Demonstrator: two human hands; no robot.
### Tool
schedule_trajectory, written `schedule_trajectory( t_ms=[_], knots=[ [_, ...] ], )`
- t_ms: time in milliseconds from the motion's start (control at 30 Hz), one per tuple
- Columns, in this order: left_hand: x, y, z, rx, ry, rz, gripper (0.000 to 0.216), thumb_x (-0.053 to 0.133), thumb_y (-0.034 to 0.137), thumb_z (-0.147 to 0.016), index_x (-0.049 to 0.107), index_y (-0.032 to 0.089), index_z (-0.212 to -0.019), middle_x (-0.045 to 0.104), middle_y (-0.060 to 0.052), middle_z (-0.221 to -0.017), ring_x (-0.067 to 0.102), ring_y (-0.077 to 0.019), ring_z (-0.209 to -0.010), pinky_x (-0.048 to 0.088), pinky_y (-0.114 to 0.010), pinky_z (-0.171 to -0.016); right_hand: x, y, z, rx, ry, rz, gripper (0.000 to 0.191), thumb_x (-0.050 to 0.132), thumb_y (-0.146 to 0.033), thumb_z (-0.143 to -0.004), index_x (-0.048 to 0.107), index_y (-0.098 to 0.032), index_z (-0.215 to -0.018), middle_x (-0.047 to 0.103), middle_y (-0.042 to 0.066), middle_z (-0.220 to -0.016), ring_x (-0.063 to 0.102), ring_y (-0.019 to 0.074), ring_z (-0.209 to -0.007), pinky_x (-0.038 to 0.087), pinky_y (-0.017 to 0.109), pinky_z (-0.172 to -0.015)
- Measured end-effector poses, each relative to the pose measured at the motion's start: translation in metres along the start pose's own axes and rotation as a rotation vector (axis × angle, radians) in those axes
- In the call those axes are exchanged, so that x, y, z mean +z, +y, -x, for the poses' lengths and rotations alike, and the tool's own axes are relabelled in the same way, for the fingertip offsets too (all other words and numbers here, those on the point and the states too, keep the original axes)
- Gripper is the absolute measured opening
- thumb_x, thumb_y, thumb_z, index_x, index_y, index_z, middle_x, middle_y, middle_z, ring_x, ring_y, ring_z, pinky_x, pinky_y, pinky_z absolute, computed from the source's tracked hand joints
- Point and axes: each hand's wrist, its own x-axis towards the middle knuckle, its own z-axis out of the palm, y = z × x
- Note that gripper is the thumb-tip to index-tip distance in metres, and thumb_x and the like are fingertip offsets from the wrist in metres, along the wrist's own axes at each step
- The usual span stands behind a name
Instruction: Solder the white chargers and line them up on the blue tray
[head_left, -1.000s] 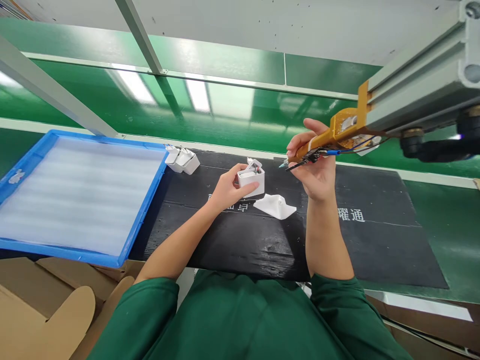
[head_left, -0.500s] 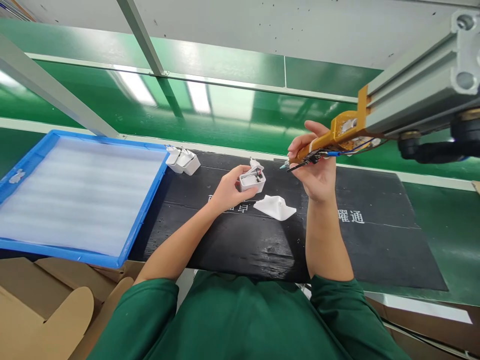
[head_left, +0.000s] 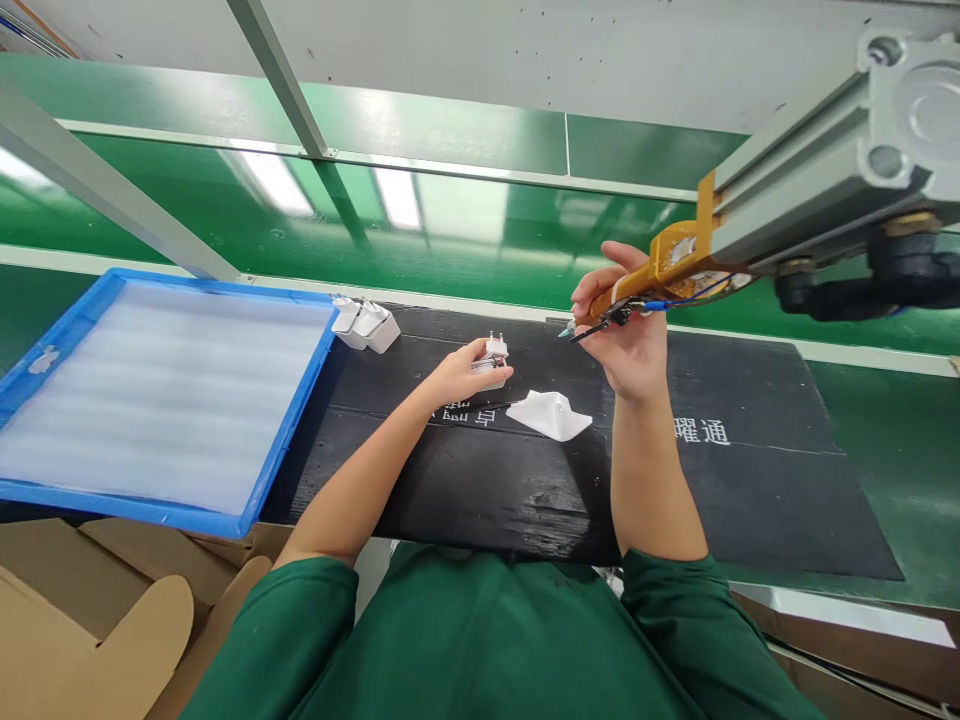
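"In the head camera's view, what does your left hand have?"

"A small white plastic casing, pinched between my thumb and fingers. A white plug piece with two metal prongs shows at its top, prongs pointing away from me, with thin wires just below."

"Where is it, then?"

"In front of me, over the flat black sheet with white lettering. Whether it touches that surface, I cannot tell."

"And your right hand?"

"Wrapped around a slim orange tool, its pale narrow tip pointing toward the casing but well apart from it. A thick grey metal cylinder is joined to the tool's far end."

"What lies around?"

"A crumpled thin white sheet near the casing, between my forearms. Off to the left, white boxy casings with prongs stand just beside a blue plastic tray lined with a translucent white sheet."
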Motion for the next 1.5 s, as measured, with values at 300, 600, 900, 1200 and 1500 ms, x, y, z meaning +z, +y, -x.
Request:
schedule_trajectory(
  t_ms=[300,600,900,1200,1500],
  knots=[
    [0.018,-0.007,-0.009,0.252,0.184,0.131,0.030,0.055,0.023,-0.077,0.049,0.021,-0.105,0.070,-0.004,-0.096,0.065,-0.0143,-0.086,0.051,-0.030,-0.084,0.003,0.000,0.001,-0.003,0.018,0.006,0.061,0.066,-0.059,-0.079,0.043,-0.039,-0.133,0.057,0.004,-0.099,0.056,0.0195,-0.081,0.056,0.039,-0.067],
    [0.002,0.015,0.015,0.326,0.069,-0.426,0.054,0.040,0.026,-0.090,0.038,0.019,-0.144,0.061,-0.009,-0.131,0.049,-0.0256,-0.120,0.036,-0.048,-0.107,0.003,-0.002,0.000,0.003,0.013,0.013,0.061,0.066,-0.059,-0.079,0.043,-0.039,-0.132,0.057,0.004,-0.100,0.057,0.0189,-0.083,0.060,0.037,-0.068],
    [0.011,0.015,0.018,0.173,0.174,-0.371,0.030,0.058,0.040,-0.088,0.060,0.021,-0.110,0.071,-0.005,-0.100,0.066,-0.0209,-0.086,0.050,-0.031,-0.081,0.002,-0.004,0.001,0.063,0.031,0.055,0.067,0.064,-0.065,-0.077,0.041,-0.037,-0.133,0.055,0.005,-0.100,0.058,0.0202,-0.082,0.059,0.039,-0.067],
    [0.025,0.007,0.015,0.134,0.247,-0.341,0.028,0.054,0.041,-0.092,0.057,0.022,-0.112,0.071,-0.004,-0.098,0.066,-0.0204,-0.089,0.049,-0.030,-0.080,0.003,-0.008,0.000,0.061,0.042,0.035,0.060,0.064,-0.064,-0.078,0.043,-0.035,-0.126,0.054,0.004,-0.098,0.055,0.0183,-0.078,0.055,0.037,-0.066],
    [0.037,0.011,0.018,0.068,0.261,-0.695,0.054,0.061,0.043,-0.089,0.047,0.017,-0.134,0.066,-0.014,-0.118,0.062,-0.0300,-0.109,0.049,-0.036,-0.084,0.003,-0.010,-0.001,0.064,0.040,0.035,0.050,0.066,-0.061,-0.078,0.048,-0.034,-0.116,0.054,0.004,-0.097,0.053,0.0181,-0.076,0.054,0.037,-0.065]
  ],
)
